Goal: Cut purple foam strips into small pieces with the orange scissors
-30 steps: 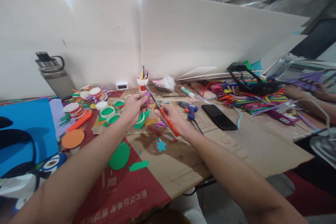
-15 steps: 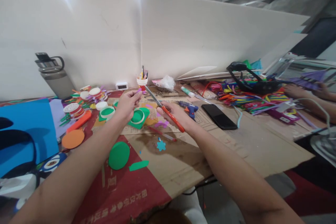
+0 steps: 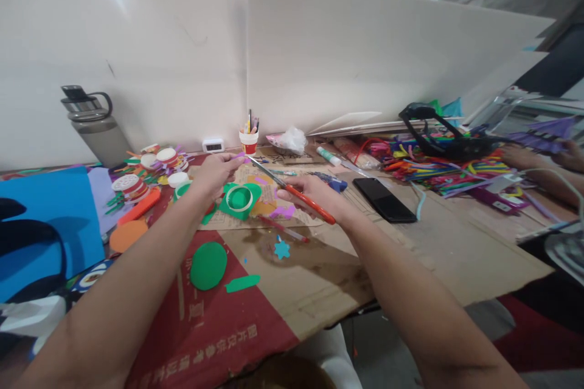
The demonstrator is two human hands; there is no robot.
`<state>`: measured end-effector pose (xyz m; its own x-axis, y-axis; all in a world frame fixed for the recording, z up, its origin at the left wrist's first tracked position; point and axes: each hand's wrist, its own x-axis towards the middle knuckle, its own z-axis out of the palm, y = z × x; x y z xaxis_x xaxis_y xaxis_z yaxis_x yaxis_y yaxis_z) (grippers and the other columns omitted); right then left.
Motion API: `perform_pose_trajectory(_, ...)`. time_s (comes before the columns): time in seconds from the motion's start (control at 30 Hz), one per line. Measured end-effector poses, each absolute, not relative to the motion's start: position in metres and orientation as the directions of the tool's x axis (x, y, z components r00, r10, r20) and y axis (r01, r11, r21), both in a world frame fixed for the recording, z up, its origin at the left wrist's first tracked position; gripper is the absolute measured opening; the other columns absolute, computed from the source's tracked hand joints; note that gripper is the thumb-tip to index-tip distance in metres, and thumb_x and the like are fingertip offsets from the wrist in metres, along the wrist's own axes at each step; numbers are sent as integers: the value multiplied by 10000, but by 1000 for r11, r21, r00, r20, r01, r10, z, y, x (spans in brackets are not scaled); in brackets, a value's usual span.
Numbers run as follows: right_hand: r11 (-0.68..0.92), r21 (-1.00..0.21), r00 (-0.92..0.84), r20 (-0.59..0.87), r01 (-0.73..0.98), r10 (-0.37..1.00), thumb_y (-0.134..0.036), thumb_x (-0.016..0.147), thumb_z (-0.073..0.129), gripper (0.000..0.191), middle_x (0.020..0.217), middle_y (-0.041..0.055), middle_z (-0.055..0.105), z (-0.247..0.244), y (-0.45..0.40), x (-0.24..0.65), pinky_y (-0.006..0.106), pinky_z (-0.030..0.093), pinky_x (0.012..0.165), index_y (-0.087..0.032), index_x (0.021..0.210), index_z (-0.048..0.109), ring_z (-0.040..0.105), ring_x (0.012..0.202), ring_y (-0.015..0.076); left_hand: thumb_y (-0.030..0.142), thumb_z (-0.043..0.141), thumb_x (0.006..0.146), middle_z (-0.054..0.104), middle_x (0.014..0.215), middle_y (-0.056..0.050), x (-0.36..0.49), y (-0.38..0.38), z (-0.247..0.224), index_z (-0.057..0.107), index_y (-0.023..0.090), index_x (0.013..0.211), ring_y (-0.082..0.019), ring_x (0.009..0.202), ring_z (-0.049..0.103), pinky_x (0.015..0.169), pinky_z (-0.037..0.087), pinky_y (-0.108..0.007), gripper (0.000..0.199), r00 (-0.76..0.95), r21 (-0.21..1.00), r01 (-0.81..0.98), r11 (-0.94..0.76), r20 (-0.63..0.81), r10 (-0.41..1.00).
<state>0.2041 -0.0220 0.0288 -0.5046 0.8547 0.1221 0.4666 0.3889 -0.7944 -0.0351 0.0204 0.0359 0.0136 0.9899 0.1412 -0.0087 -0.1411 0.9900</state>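
My left hand [image 3: 218, 171] pinches a small purple piece [image 3: 243, 157], apparently paper or foam, at its fingertips. In my right hand [image 3: 314, 194] is a pair of scissors [image 3: 310, 200] with red-orange handles. Their blades point up and left, with the tips at the purple piece; whether they touch it I cannot tell. Below the hands lies a green cut piece with a white ring [image 3: 239, 197] on it. Purple scraps [image 3: 283, 212], a red pen [image 3: 285, 228] and a blue flower-shaped cutout [image 3: 281, 249] are nearby. A green disc [image 3: 208, 265] and a green strip [image 3: 243, 283] lie closer to me.
A bottle [image 3: 98, 127] and decorated paper cups [image 3: 130, 187] stand left, near a blue sheet [image 3: 50, 225]. A pen cup [image 3: 249, 141] is at the back. Right are a phone [image 3: 384, 199], a glue gun [image 3: 335, 182], colourful pipe cleaners [image 3: 438, 170] and another person's hand [image 3: 524, 158].
The scissors have come lower and flatter, their tips now at the purple piece. My left hand has shifted slightly left, still pinching the piece.
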Motion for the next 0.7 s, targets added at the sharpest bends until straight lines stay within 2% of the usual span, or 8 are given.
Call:
perform_pose_trajectory(0.13,402,-787,-525,118,469,843,-562,846,580,383,520,-49,454,29,-21,204,206,299,363,-197,732,551,411,382,80,355,810,657,346,507,49,-37,21,37,665,125,658,-26,422,263,383,200,-163,272,27,993,32,-114,113,993)
perform_pose_trajectory(0.3,386,-788,-527,93,479,845,-580,852,562,399,513,-50,451,30,-22,204,208,293,360,-193,758,579,410,375,81,284,817,651,343,468,53,-35,20,41,615,127,590,-26,402,266,381,194,-165,263,15,997,32,-70,70,997)
perform_pose_trajectory(0.57,369,-761,-533,36,533,845,-592,845,567,405,540,-55,459,35,-23,205,197,309,364,-191,798,581,426,381,78,248,792,656,368,486,57,-37,22,40,653,87,651,-29,421,275,402,200,-181,213,24,998,40,-56,55,998)
perform_pose_trajectory(0.7,399,-755,-544,67,521,836,-587,847,564,420,535,-55,439,36,-24,205,201,289,398,-190,718,518,410,405,75,256,790,656,351,485,66,-37,21,41,658,79,674,-31,424,267,408,194,-185,221,31,998,41,-54,53,998)
